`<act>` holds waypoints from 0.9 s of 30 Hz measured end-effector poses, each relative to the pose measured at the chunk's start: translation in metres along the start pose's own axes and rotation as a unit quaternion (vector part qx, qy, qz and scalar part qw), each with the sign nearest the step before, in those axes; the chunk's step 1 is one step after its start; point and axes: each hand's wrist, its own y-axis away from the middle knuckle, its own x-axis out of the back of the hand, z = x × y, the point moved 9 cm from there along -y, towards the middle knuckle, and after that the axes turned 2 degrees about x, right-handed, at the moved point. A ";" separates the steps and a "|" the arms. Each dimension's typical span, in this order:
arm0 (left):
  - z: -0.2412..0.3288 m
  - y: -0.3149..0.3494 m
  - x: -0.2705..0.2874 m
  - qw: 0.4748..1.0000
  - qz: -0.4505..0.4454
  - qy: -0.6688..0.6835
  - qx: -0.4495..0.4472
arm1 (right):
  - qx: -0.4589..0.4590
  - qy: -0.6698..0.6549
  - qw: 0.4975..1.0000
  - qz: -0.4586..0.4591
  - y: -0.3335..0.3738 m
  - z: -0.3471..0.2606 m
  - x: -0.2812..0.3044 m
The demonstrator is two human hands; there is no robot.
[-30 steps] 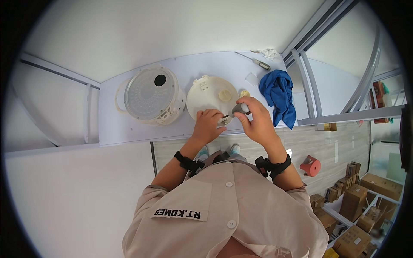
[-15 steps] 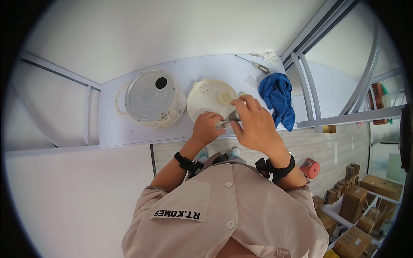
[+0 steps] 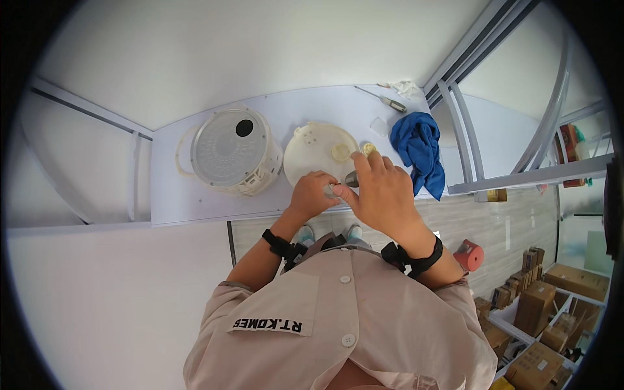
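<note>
"What do you have in hand?"

"My left hand (image 3: 313,195) is curled nearly closed around a small pale piece (image 3: 330,192), just inside the fingertips. My right hand (image 3: 389,198) is partly closed on a grey handle (image 3: 351,179), its thumb stretched across to the pale piece. Fingers cover much of both, so I can't tell whether they touch each other."

"How will they handle?"

"I'd judge the pale piece light, stiff and rather slick, maybe easy to crack. I'd take it by its edges in a mild pinch. The handle looks hard and a bit heavier, so I'd wrap the thick part."

"And the pose?"

"Both forearms (image 3: 260,263) slant inward from below, backs of the hands showing, fingers almost meeting."

"What's around you?"

"A cream lid (image 3: 305,159) lies under and just beyond my left fingertips, a yellowish disc (image 3: 340,152) on it. Past my right fingertips sits a small yellow part (image 3: 368,149); to that hand's far right, a blue cloth (image 3: 416,143), and beyond it a screwdriver (image 3: 392,103). Well left of my left hand stands a white pot (image 3: 224,151)."
</note>
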 end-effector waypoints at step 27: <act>0.012 -0.008 -0.004 0.994 -0.035 -0.033 0.094 | -0.033 -0.010 0.999 -0.003 -0.001 0.022 0.002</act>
